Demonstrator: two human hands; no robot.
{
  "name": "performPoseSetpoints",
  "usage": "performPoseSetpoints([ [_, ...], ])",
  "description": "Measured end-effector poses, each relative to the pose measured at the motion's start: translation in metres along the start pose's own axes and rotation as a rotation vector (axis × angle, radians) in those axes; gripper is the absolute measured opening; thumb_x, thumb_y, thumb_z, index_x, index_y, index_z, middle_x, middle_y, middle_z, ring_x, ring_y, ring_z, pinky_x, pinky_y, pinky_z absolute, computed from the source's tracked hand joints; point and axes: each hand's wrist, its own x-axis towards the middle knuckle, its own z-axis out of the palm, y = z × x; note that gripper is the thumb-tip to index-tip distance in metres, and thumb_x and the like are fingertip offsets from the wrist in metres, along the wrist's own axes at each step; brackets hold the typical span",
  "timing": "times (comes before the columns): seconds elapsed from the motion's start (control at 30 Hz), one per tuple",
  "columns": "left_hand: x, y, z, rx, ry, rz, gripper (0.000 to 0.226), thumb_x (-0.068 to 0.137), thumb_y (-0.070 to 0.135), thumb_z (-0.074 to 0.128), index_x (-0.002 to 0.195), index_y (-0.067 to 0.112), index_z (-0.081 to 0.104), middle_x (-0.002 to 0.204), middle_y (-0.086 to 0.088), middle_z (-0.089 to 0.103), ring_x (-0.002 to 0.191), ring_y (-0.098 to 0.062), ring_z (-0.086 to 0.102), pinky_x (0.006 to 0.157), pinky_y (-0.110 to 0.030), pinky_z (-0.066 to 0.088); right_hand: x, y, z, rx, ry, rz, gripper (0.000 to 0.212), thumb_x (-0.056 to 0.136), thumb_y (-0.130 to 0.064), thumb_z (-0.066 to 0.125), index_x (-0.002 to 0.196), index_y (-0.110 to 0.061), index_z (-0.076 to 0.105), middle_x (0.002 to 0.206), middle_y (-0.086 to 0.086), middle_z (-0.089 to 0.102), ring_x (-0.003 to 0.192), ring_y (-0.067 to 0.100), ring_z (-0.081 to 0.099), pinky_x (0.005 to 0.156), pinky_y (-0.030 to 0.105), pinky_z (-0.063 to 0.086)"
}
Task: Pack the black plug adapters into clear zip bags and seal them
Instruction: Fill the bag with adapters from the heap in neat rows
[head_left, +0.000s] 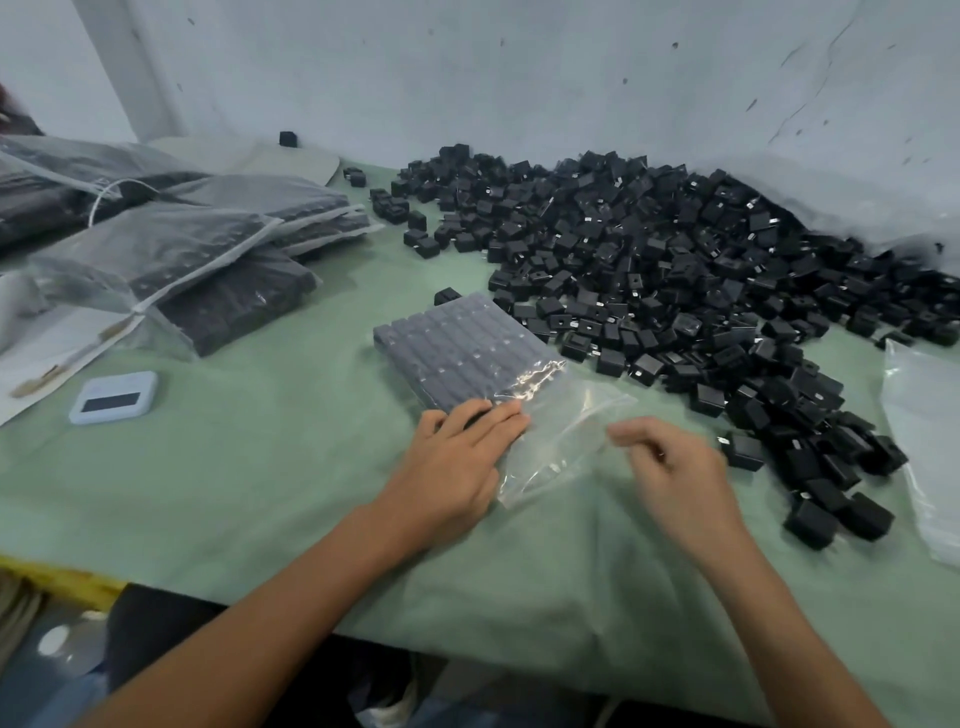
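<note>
A clear zip bag (558, 441) lies in the middle of the green table, its far part filled with neat rows of black plug adapters (462, 348). My left hand (457, 462) rests flat on the near end of the packed rows, fingers straight. My right hand (675, 467) is blurred; its thumb and fingers pinch the bag's loose open end at the right corner. A large heap of loose black adapters (675, 270) covers the table's right and far side.
Several filled bags (208, 249) are stacked at the far left. A small pale blue device (114, 397) lies at the left. Empty clear bags (930, 441) lie at the right edge. A grey wall stands behind. The green table cover (260, 493) ends near me.
</note>
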Motion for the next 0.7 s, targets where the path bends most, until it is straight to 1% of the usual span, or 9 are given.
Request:
performPoseSetpoints([
  [0.07, 0.001, -0.002, 0.001, 0.003, 0.012, 0.001, 0.061, 0.083, 0.023, 0.04, 0.143, 0.028, 0.047, 0.152, 0.013, 0.043, 0.131, -0.014, 0.039, 0.092, -0.036, 0.031, 0.009, 0.022, -0.03, -0.317, 0.157, -0.023, 0.029, 0.09, -0.002, 0.056, 0.106, -0.017, 0.074, 0.105, 0.002, 0.07, 0.099, 0.024, 0.056, 0.085, 0.031, 0.045],
  [0.1, 0.002, -0.003, 0.002, 0.003, 0.017, 0.001, 0.061, 0.082, 0.023, 0.039, 0.142, 0.028, 0.048, 0.151, 0.013, 0.044, 0.131, -0.015, 0.04, 0.091, -0.037, 0.031, 0.015, 0.033, -0.042, -0.472, 0.17, 0.026, 0.03, 0.091, -0.006, 0.055, 0.114, -0.016, 0.072, 0.113, 0.008, 0.066, 0.103, 0.031, 0.051, 0.088, 0.038, 0.044],
  [0.17, 0.002, -0.002, 0.003, 0.006, 0.024, 0.005, 0.061, 0.081, 0.023, 0.039, 0.141, 0.028, 0.049, 0.15, 0.013, 0.045, 0.13, -0.015, 0.041, 0.091, -0.037, 0.032, 0.022, 0.053, -0.058, -0.732, 0.013, 0.18, 0.039, 0.094, -0.017, 0.053, 0.131, -0.018, 0.062, 0.13, 0.013, 0.057, 0.113, 0.038, 0.045, 0.1, 0.045, 0.039],
  [0.23, 0.002, -0.001, 0.004, 0.008, 0.026, 0.006, 0.061, 0.081, 0.023, 0.04, 0.141, 0.029, 0.049, 0.15, 0.013, 0.045, 0.13, -0.015, 0.041, 0.091, -0.037, 0.032, 0.025, 0.062, -0.063, -0.838, -0.161, 0.269, 0.047, 0.096, -0.025, 0.049, 0.143, -0.021, 0.05, 0.141, 0.012, 0.048, 0.121, 0.04, 0.042, 0.104, 0.045, 0.035],
  [0.33, 0.002, -0.001, 0.005, 0.009, 0.027, 0.002, 0.061, 0.082, 0.024, 0.038, 0.141, 0.029, 0.048, 0.151, 0.014, 0.044, 0.13, -0.014, 0.04, 0.092, -0.036, 0.032, 0.027, 0.063, -0.066, -0.848, -0.148, 0.253, 0.045, 0.099, -0.023, 0.048, 0.144, -0.02, 0.047, 0.138, 0.013, 0.051, 0.123, 0.039, 0.044, 0.103, 0.046, 0.036],
  [0.4, 0.002, 0.0, 0.004, 0.012, 0.023, 0.001, 0.061, 0.082, 0.024, 0.036, 0.141, 0.029, 0.048, 0.151, 0.014, 0.043, 0.131, -0.014, 0.038, 0.093, -0.036, 0.031, 0.024, 0.053, -0.065, -0.728, -0.079, 0.216, 0.04, 0.099, -0.024, 0.049, 0.139, -0.018, 0.048, 0.125, 0.013, 0.06, 0.112, 0.035, 0.054, 0.094, 0.046, 0.042],
  [0.5, 0.001, 0.0, 0.002, 0.008, 0.019, -0.001, 0.06, 0.083, 0.025, 0.033, 0.142, 0.029, 0.047, 0.152, 0.015, 0.042, 0.132, -0.014, 0.037, 0.094, -0.036, 0.032, 0.004, 0.024, -0.049, -0.205, -0.06, 0.224, 0.024, 0.096, -0.028, 0.056, 0.121, -0.027, 0.053, 0.102, -0.001, 0.065, 0.087, 0.021, 0.062, 0.076, 0.037, 0.048],
  [0.57, 0.0, 0.0, 0.002, -0.001, 0.018, -0.003, 0.061, 0.085, 0.026, 0.031, 0.143, 0.03, 0.046, 0.153, 0.016, 0.04, 0.134, -0.013, 0.036, 0.096, -0.035, 0.031, -0.011, 0.004, -0.027, 0.039, -0.121, 0.226, 0.016, 0.093, -0.028, 0.062, 0.108, -0.034, 0.061, 0.099, -0.011, 0.067, 0.084, 0.014, 0.066, 0.075, 0.032, 0.053],
  [0.7, 0.0, 0.001, 0.002, 0.008, 0.0, -0.016, 0.062, 0.087, 0.029, 0.026, 0.147, 0.032, 0.042, 0.155, 0.017, 0.038, 0.137, -0.012, 0.034, 0.097, -0.032, 0.028, -0.011, -0.021, 0.016, 0.267, -0.123, 0.231, 0.011, 0.092, -0.027, 0.065, 0.103, -0.03, 0.067, 0.099, -0.008, 0.071, 0.088, 0.017, 0.068, 0.082, 0.038, 0.057],
])
